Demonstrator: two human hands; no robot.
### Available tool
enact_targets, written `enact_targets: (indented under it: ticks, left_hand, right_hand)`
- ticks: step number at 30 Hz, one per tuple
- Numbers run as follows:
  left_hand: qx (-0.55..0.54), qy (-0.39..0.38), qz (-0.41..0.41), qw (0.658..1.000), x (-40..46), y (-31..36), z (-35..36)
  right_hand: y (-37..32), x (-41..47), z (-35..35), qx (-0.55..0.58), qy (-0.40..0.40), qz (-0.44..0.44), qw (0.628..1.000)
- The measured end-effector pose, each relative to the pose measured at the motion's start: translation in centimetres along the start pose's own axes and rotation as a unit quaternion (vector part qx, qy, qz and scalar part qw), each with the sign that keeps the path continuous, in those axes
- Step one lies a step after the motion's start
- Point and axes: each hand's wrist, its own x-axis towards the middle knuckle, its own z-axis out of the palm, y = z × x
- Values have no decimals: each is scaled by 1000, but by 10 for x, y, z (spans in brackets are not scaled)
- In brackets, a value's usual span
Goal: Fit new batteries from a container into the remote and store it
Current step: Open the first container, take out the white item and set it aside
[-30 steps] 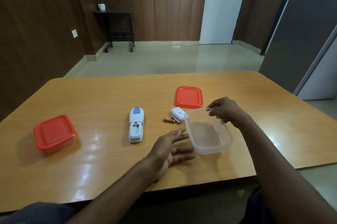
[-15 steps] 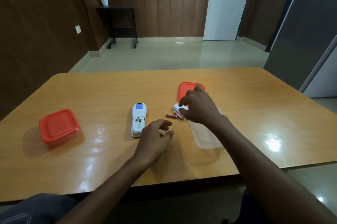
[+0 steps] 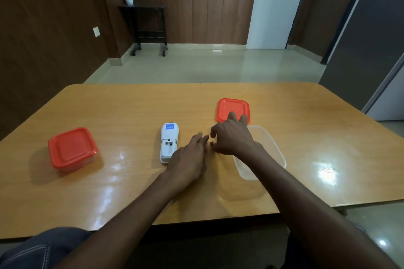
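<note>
A white remote (image 3: 168, 142) lies face down on the table (image 3: 122, 115), its battery compartment open and empty. My left hand (image 3: 189, 159) rests just right of the remote's near end, fingers stretched forward and holding nothing. My right hand (image 3: 231, 137) is cupped palm-down over the spot between the remote and the clear lidless container (image 3: 270, 150). Its fingertips curl to the table and almost touch my left fingertips. The batteries and the small white cover are hidden under it; whether it grips anything does not show.
A loose red lid (image 3: 232, 108) lies just beyond my right hand. A closed container with a red lid (image 3: 72, 148) stands at the left of the table. The table's near edge runs under my forearms.
My right hand left the clear container's rim and went left over the batteries and cover, hiding them. My left hand slid forward beside the remote, toward the right hand.
</note>
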Motion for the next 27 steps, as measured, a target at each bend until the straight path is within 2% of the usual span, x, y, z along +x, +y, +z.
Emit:
enact_targets:
  ticks: [4,6,10,13,15,18,19,21,23,27]
  left_hand:
    - [10,31,39,999,-1,-3,4]
    - [3,66,37,997,-1,-6,8]
    - [-54,116,31,991,-4,-8,9]
    - [-113,175,53,977,-7,4,8]
    - [-214,195,49,956,-8,16,5]
    - [-431,171,7,886,-9,34,-4]
    - [-477,166,-9,863,-9,41,-5]
    - [-515,159,-31,842,-7,54,-6]
    - [-502,160,-40,849,0,67,-5]
    - [-372,169,-53,911,18,89,-2]
  right_hand:
    - [-6,-3,-3,-2,8,-9,1000]
    - [-6,-5,-8,19,37,9,999]
    - [4,-8,-21,88,103,58,989]
    - [24,-13,-29,154,99,91,979]
    - [42,-19,-32,166,69,112,977]
    - [69,-32,-36,150,2,141,979]
    - [77,-36,-35,136,-21,146,980]
    - [87,-42,-32,103,-61,148,982]
    - [93,-45,-27,87,-84,146,982]
    - [98,-47,-19,58,-87,129,986]
